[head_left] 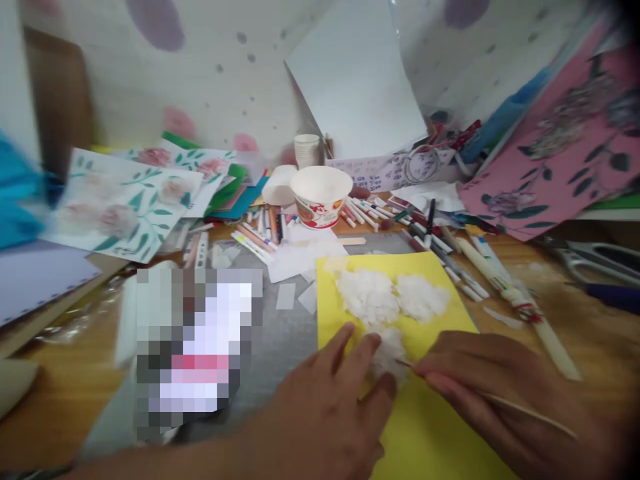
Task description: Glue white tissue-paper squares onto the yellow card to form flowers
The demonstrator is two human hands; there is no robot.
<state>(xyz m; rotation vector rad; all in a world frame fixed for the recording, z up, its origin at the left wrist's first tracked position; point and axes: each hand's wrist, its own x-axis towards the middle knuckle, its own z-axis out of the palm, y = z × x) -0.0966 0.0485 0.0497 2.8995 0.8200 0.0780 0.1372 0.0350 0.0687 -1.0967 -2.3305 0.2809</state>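
Note:
A yellow sheet of paper (430,427) lies on the wooden table in front of me, with white crumpled tissue clumps (370,293) stuck on its upper part. My left hand (330,407) rests on the sheet's left edge, fingers pressing a lower white clump (389,352). My right hand (495,393) pinches a thin wooden stick (525,410) whose tip touches that same clump.
A white paper bowl (320,195) and stacked paper cups (307,151) stand behind the sheet among several markers (370,213). Scissors (595,263) lie at the right. Floral papers (120,200) sit at the left, a pink floral sheet (560,153) at the right. A blurred-out patch (197,347) sits near left.

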